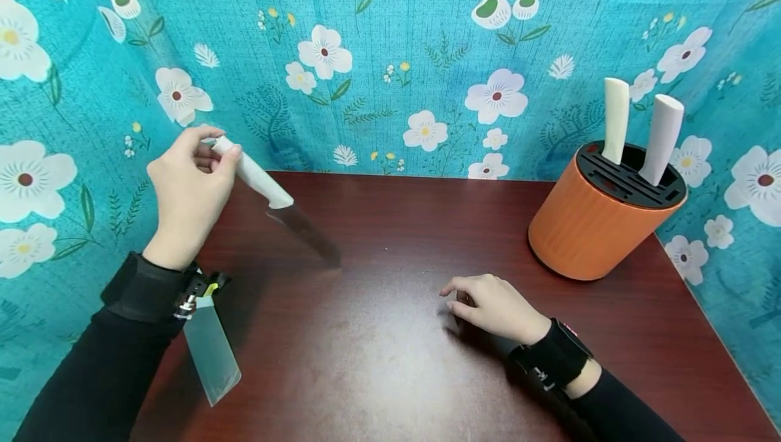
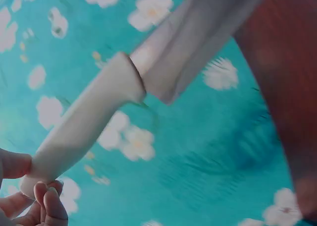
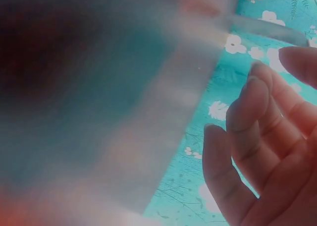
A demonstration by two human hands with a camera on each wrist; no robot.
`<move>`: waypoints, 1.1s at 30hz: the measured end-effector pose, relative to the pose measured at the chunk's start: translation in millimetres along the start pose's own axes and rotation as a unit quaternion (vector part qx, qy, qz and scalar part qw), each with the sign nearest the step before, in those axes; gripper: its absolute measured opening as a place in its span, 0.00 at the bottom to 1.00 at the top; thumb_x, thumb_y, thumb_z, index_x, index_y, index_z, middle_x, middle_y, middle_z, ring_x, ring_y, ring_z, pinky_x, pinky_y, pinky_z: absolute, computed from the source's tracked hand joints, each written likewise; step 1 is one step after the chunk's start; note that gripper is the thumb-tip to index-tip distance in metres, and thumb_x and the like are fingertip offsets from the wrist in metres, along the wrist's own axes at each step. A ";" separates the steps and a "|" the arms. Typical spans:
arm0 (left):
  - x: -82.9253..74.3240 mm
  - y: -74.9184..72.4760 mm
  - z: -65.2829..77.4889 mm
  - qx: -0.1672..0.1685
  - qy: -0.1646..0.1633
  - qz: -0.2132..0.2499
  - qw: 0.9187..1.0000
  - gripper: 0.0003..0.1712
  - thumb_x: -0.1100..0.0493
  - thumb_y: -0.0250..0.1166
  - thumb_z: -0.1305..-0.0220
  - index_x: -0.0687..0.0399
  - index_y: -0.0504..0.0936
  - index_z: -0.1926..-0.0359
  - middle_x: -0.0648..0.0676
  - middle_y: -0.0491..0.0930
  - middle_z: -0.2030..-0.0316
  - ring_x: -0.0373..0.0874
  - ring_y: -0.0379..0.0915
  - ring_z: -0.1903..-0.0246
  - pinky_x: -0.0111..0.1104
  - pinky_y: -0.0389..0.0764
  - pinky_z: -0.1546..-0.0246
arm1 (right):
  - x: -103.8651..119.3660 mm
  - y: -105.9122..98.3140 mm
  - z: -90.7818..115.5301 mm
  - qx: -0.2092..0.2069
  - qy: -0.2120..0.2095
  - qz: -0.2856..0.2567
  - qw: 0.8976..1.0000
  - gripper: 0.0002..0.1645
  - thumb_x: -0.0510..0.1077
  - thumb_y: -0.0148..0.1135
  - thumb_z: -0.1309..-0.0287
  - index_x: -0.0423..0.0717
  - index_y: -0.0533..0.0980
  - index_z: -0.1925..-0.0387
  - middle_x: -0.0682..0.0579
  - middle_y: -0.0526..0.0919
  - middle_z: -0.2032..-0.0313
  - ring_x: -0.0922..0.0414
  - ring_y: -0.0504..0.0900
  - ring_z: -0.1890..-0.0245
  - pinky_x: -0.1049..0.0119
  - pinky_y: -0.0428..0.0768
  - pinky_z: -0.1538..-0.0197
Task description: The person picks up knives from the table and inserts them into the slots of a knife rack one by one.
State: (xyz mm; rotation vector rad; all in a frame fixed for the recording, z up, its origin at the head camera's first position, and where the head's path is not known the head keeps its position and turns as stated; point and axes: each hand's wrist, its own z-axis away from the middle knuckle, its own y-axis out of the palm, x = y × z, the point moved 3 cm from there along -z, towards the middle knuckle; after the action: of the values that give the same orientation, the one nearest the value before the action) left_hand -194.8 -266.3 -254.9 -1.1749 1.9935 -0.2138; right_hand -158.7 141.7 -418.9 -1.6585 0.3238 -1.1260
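One knife [image 1: 279,199] slants down from the left hand [image 1: 192,188], whose thumb and fingers pinch the butt of its white handle; the blade points over the worktop [image 1: 378,245], and whether its tip touches cannot be told. That grip is narrow; the right hand [image 1: 494,306] holds nothing, fingers loosely bent. Near the right hand stands an orange knife block [image 1: 601,225] with a cream handle [image 1: 616,120] and a pale lilac handle [image 1: 662,137]. The step in hand looks like positioning the knife; the next move probably calls for a firmer hold.
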 end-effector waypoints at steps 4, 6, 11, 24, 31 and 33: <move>-32.8 2.6 5.4 0.001 0.051 0.020 0.998 0.18 0.57 0.67 0.33 0.59 0.84 0.45 0.65 0.85 0.67 0.16 0.66 0.72 0.13 0.67 0.65 | 4.9 -8.0 -6.6 -0.008 -0.014 0.010 1.000 0.12 0.47 0.64 0.34 0.52 0.84 0.51 0.67 0.78 0.76 0.72 0.70 0.77 0.75 0.70 0.72; -47.8 4.8 8.8 0.007 0.072 0.026 0.997 0.18 0.57 0.67 0.32 0.58 0.85 0.44 0.64 0.85 0.67 0.26 0.73 0.72 0.13 0.67 0.64 | 10.1 -14.7 -11.2 -0.015 -0.022 0.014 1.000 0.12 0.47 0.64 0.34 0.52 0.84 0.51 0.67 0.79 0.75 0.71 0.71 0.76 0.74 0.71 0.72; -80.9 12.2 21.5 0.022 0.127 0.039 0.991 0.17 0.57 0.68 0.33 0.57 0.85 0.45 0.63 0.84 0.68 0.51 0.78 0.67 0.23 0.72 0.63 | 30.7 -40.0 -25.2 -0.047 -0.053 0.026 0.997 0.15 0.50 0.68 0.37 0.51 0.84 0.51 0.65 0.80 0.74 0.70 0.72 0.75 0.73 0.73 0.71; -144.1 28.1 57.0 0.057 0.255 0.106 0.959 0.19 0.60 0.72 0.38 0.62 0.85 0.47 0.60 0.85 0.65 0.51 0.77 0.64 0.37 0.73 0.68 | 98.6 -93.3 -42.2 -0.179 -0.117 -0.065 0.975 0.22 0.54 0.73 0.41 0.53 0.81 0.47 0.61 0.76 0.76 0.66 0.73 0.75 0.69 0.72 0.69; -163.2 34.6 68.6 0.042 0.300 0.143 0.942 0.18 0.62 0.73 0.39 0.64 0.85 0.49 0.57 0.84 0.69 0.49 0.72 0.68 0.37 0.73 0.67 | 118.3 -97.8 -43.0 -0.245 -0.136 -0.095 0.955 0.17 0.50 0.75 0.43 0.51 0.81 0.55 0.58 0.70 0.78 0.64 0.67 0.76 0.69 0.66 0.71; -166.8 36.4 71.2 0.038 0.306 0.151 0.939 0.17 0.62 0.72 0.39 0.64 0.86 0.50 0.56 0.82 0.72 0.48 0.69 0.70 0.37 0.71 0.67 | 121.1 -97.4 -42.3 -0.254 -0.144 -0.103 0.951 0.13 0.49 0.75 0.44 0.52 0.81 0.60 0.58 0.68 0.79 0.64 0.66 0.77 0.69 0.64 0.72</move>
State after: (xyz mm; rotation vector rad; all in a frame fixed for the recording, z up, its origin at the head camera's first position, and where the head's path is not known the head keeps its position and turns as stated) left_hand -126.5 -96.3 -229.6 -0.7879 2.6454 -0.5453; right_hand -159.6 72.8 -273.3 -2.3280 0.2678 -0.9775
